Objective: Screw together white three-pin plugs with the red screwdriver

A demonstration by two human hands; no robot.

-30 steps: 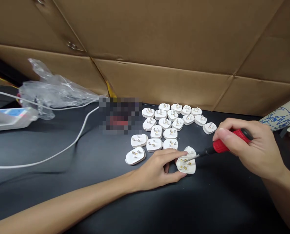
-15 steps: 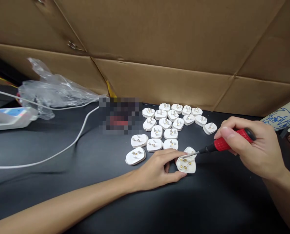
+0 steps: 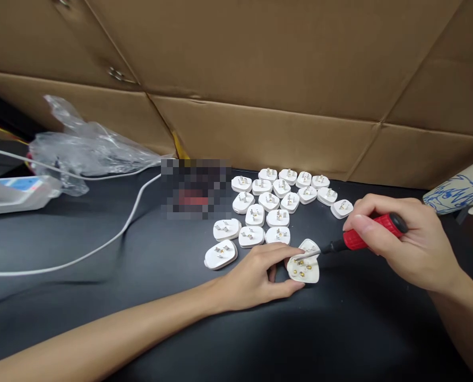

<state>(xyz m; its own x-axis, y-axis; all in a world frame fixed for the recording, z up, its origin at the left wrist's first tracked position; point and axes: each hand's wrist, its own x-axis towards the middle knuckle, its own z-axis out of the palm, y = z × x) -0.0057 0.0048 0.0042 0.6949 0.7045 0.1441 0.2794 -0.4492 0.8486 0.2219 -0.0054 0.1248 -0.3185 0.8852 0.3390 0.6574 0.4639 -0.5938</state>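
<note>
My left hand (image 3: 260, 273) pinches a white plug (image 3: 310, 276) between thumb and fingers near the tabletop. The plug's inner side faces up and shows several brass screws or terminals. Behind it, partly covered by the plug, lies another white piece (image 3: 309, 245). My right hand (image 3: 407, 244) is closed around the red and black handle of a screwdriver (image 3: 356, 240). Its metal shaft slants down to the left, with the tip at the upper left brass screw. Whether the tip sits in the screw's slot I cannot make out.
Several white plugs (image 3: 268, 201) lie pins up beyond my left hand. A brown cardboard wall (image 3: 260, 111) closes off the back. At left are a clear plastic bag (image 3: 80, 148), a white cable (image 3: 128, 223) and a white device (image 3: 25, 193). A blue-patterned roll-like object (image 3: 459, 185) is at right.
My right hand has moved slightly left with the screwdriver, and its tip has shifted a little left across the plug. My left hand and the plug have hardly moved.
</note>
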